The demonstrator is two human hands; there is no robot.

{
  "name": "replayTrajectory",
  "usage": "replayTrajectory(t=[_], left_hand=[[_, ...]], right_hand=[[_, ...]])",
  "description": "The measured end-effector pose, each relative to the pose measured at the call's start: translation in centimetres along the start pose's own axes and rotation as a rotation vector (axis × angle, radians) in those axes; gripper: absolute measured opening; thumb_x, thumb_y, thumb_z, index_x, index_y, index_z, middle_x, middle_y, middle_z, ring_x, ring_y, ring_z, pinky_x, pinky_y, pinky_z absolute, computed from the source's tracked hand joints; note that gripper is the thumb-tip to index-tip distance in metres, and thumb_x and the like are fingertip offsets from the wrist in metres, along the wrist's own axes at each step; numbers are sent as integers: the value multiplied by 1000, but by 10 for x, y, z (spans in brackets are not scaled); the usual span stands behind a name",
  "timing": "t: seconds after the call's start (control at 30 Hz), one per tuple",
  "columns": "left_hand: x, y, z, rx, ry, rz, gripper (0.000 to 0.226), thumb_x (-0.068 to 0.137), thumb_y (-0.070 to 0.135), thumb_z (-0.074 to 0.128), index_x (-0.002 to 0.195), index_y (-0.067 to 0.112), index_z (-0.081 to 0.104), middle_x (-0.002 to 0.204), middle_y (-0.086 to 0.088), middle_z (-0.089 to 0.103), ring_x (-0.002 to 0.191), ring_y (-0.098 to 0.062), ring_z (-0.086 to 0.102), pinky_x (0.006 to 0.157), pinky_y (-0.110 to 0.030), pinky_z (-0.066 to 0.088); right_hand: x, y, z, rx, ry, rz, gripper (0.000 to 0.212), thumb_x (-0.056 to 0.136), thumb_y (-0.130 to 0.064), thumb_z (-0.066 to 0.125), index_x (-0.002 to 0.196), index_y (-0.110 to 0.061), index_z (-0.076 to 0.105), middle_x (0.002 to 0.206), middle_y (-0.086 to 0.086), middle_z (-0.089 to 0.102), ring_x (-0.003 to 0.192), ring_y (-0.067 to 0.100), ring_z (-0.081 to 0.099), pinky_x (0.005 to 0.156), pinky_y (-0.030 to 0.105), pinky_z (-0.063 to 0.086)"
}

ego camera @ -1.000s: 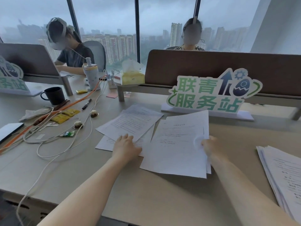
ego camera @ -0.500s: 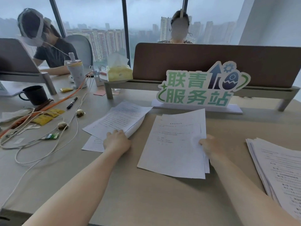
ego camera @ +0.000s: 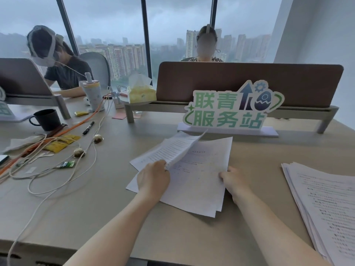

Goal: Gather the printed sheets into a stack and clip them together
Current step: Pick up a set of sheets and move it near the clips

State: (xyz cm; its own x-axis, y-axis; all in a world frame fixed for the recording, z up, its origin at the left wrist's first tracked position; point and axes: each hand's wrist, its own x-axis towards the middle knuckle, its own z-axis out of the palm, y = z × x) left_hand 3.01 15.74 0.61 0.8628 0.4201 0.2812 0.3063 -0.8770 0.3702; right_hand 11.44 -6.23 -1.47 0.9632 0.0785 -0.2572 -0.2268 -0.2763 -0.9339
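Note:
A small pile of white printed sheets (ego camera: 199, 177) lies on the beige desk in front of me. My left hand (ego camera: 153, 179) grips the near edge of a couple of sheets (ego camera: 172, 148) and holds them lifted and curved over the pile's left side. My right hand (ego camera: 233, 179) rests on the pile's right edge, fingers pressing the paper down. One more sheet's corner shows under my left hand at the pile's left. No clip is visible.
A thick separate stack of printed paper (ego camera: 326, 204) lies at the right edge. A green-lettered sign (ego camera: 230, 110) stands behind the sheets before a brown divider (ego camera: 249, 83). Cables (ego camera: 57, 169), a black mug (ego camera: 47, 120), a pen (ego camera: 88, 127) and sachets clutter the left. Two people sit beyond.
My left hand has picked up the sheets that lay at the left and swung them right, over the pile. My right hand has stayed on the pile's right edge.

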Motion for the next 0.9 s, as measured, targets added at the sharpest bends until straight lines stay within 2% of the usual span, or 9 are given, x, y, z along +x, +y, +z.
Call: replayTrajectory(t=[0.1,0.2,0.33,0.4,0.5,0.6,0.7,0.8,0.9], left_hand=[[-19,19,0,-7,-27,81,14,83,17,47,86,16,61,88,-6,69,83,-32,62,59,-31,37],[-37,33,3,-51,-86,100,16,84,15,46,87,15,62,84,-5,68,80,-31,62,58,-30,39],[-57,46,10,-93,-177,105,16,82,19,44,84,18,60,79,-2,65,75,-28,60,61,-32,48],[-67,52,14,-128,-195,104,27,82,33,42,96,23,63,86,1,70,80,-25,62,67,-32,49],[-80,56,19,-184,-171,127,52,86,60,38,124,32,60,102,11,74,99,-12,66,79,-30,49],[-85,54,20,-203,-184,120,60,87,69,33,124,32,62,104,15,73,100,-7,66,84,-31,53],[-85,53,19,-190,-197,116,59,88,68,32,115,30,67,104,14,73,96,-7,65,79,-29,52],[-83,49,15,-212,-188,95,49,91,58,37,98,23,70,96,7,73,85,-13,65,67,-29,47],[-74,40,13,-273,-183,27,39,91,49,43,113,27,68,117,12,69,108,-12,62,85,-31,51]], right_hand=[[-9,3,8,35,7,-11,29,80,1,43,88,-11,69,92,15,74,87,36,69,79,46,59],[-18,6,10,33,12,0,26,82,2,41,92,-1,65,82,15,66,68,28,58,57,28,40],[-23,10,14,72,18,21,41,88,-34,41,102,-6,67,97,14,71,88,33,67,79,36,52],[-22,12,14,134,-16,76,54,87,-57,37,106,-20,70,104,7,74,97,29,70,91,45,54],[-22,12,11,192,-106,114,57,80,-73,45,107,-31,73,106,-4,76,100,22,71,95,45,53],[-28,5,12,89,-117,76,32,84,-40,63,110,-24,72,104,-3,76,93,22,73,91,45,57],[-36,0,15,-68,-70,83,22,82,-8,58,98,-17,68,94,4,75,83,26,73,81,42,61],[-36,1,16,-129,-48,54,23,79,-1,51,85,-17,66,86,6,74,79,29,72,72,38,60],[-35,6,14,-129,-11,27,18,77,-4,53,86,-14,65,90,9,72,83,31,70,75,40,59]])
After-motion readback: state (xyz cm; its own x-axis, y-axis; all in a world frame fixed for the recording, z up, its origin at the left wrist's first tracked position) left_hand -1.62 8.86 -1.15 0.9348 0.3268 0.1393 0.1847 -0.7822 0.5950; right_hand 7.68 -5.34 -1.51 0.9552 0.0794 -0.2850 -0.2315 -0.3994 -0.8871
